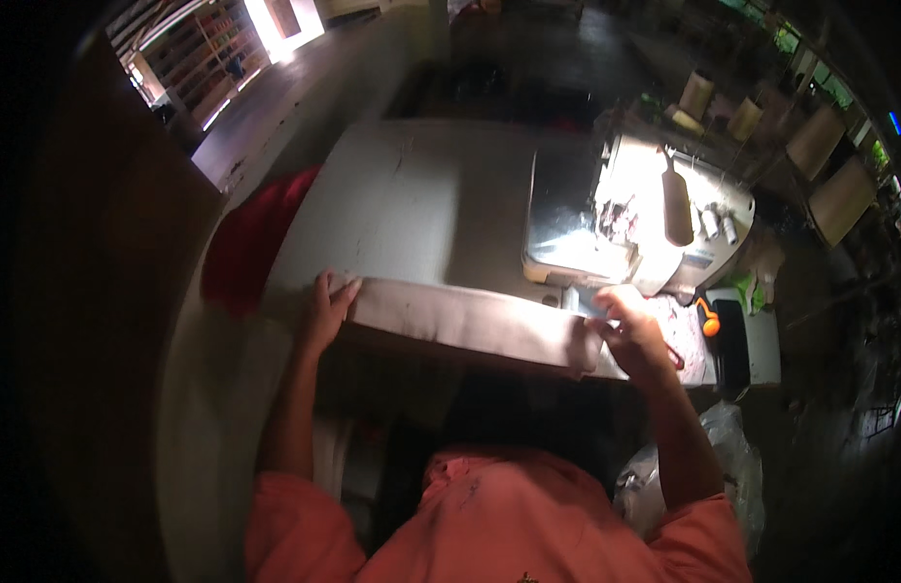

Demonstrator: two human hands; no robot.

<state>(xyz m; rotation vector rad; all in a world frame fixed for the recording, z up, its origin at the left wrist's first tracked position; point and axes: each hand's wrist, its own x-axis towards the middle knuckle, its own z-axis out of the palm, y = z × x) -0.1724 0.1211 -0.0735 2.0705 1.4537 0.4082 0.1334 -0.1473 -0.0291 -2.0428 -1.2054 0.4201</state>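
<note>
- A white worktable [373,214] spreads before a seated or standing worker, posture hidden from view.
- At its right, under bright light, sits what appears to be an overlock sewing machine [701,255], apart from the cloth.
- A long pale-pink fabric band [460,316] spans the table's near edge between two hands, its lower side in shadow; the step in hand looks like straightening or lining it up.
- The right hand [633,338], fingers bent and partly spread, appears to pinch the band's right end near the machine.
- The left hand [329,309], nearly closed, grips the left end between thumb and fingers.
- The next move seems to call for level ends, even tension and a smooth upper edge.
- Beyond the right hand lies a small orange-handled object [710,324], its kind unclear.
</note>
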